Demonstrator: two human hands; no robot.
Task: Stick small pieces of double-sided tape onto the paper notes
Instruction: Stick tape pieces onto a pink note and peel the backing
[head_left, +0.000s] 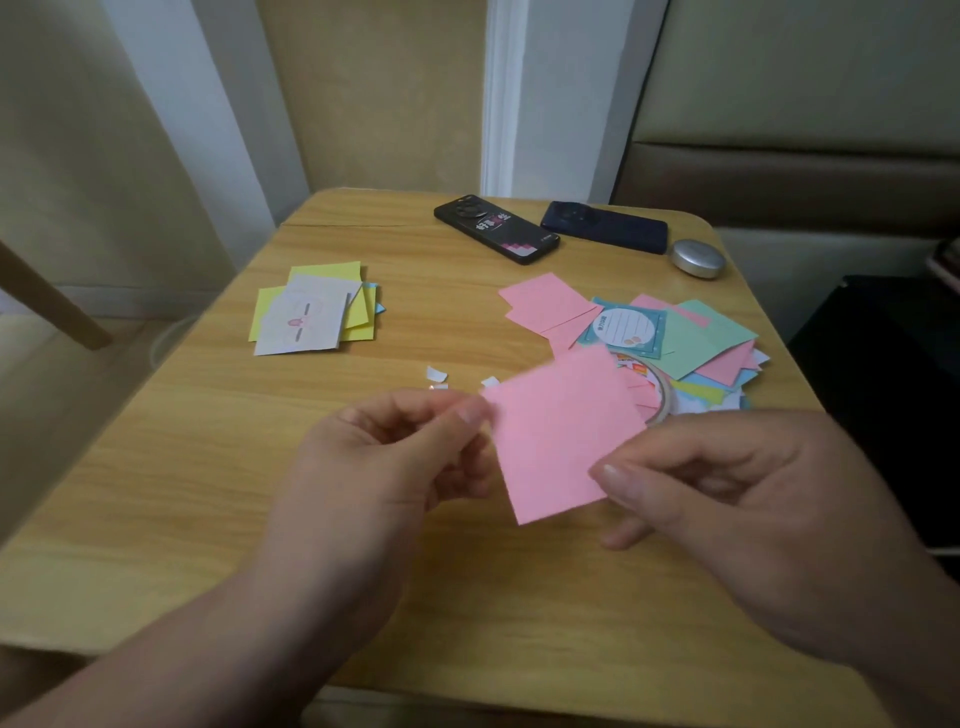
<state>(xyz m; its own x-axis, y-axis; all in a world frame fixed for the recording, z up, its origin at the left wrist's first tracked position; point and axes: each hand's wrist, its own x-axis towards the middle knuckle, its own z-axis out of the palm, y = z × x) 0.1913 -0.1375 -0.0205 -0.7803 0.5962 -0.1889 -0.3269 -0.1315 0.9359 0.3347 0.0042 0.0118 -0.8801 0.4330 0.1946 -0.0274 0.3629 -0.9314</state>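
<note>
Person holds one pink square paper note (556, 441) in the air over the wooden bench (208, 493), about bench centre, tilted. Left hand (395, 457): fingers curled, thumb and forefinger pinching the note's corner at its 10 o'clock. Right hand (727, 493): fingers curled, thumb on top, pinching the note's edge at 4 o'clock. Left fingertips are blurred, so can't tell if a tape piece or liner strip sits between them. Judgement: the step in hand is either seating a tape piece at that corner or peeling its liner. To do it well, the right hand should hold the note taut and flat while the left works only at the corner. Press the piece fully down before pulling any liner, and pull low along the paper so the thin note doesn't crease or tear. Clear tape roll (662, 397) is at 3 o'clock on the bench, half buried under the mixed pile of pink, green and blue notes (696, 338). Yellow-and-white note stack (311, 312) lies at 10 o'clock. Small white scraps (435, 373) lie just past the hands at 12, likely spent liners. Containers: only the closed silver oval case (697, 258) at 1 o'clock, beside two dark phones (496, 228); its contents are hidden.
</note>
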